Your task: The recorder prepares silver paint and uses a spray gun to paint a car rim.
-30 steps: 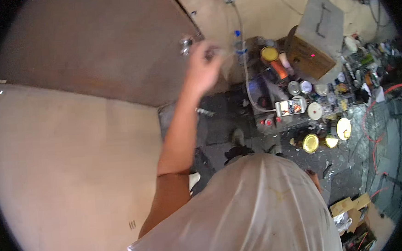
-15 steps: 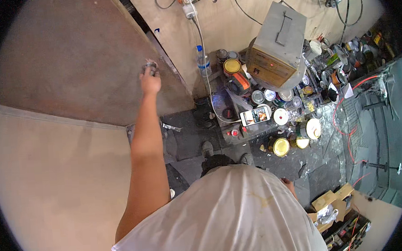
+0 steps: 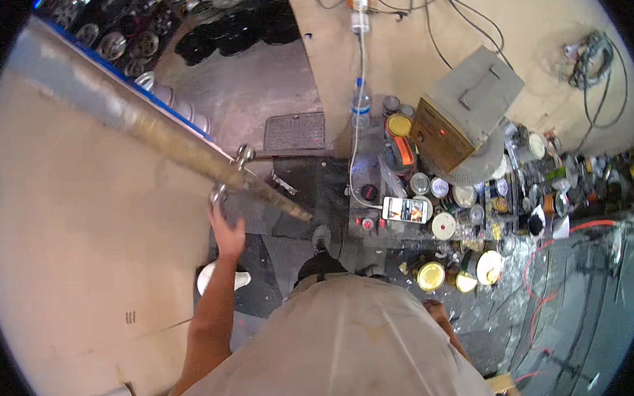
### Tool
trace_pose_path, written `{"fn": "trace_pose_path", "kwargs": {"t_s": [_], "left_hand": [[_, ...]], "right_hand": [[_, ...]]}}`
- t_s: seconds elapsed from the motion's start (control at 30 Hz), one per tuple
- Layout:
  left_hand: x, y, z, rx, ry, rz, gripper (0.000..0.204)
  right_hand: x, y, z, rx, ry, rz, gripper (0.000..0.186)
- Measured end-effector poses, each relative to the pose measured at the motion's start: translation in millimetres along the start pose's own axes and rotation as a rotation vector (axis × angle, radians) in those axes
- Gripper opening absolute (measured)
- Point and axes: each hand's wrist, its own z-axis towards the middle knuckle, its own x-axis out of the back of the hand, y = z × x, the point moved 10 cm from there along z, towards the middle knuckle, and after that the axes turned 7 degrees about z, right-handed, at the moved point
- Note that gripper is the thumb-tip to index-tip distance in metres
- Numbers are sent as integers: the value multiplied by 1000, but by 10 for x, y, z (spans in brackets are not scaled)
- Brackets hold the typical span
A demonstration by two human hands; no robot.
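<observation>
The door stands ajar on my left and shows its worn edge, with a metal knob on either face. My left hand is at the near door knob, its fingers hooked against it and its thumb apart. The far knob sticks out on the other side. Low at my right side, my right hand is partly hidden by my shirt, and its fingers do not show clearly.
Beyond the doorway lie a dark mat and shelves of wheel rims. On the right, a low table carries a phone, cans, a water bottle and a grey box-shaped device. Paint cans stand on the floor.
The door has swung open toward me, baring the room beyond. My left hand has come back nearer to my body with the knob. The view has turned and shifted.
</observation>
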Motion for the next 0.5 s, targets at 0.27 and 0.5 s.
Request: {"fn": "trace_pose_path", "kwargs": {"t_s": [0.27,0.5], "left_hand": [[-529,-1550,-3064,602,-713,374,50],[-939,-1606,-1974,743,-648,105,44]], "right_hand": [[-1531,-1414,343,353,-524,-541,35],[-3183,-2420,463,277,-531,-928,53]]}}
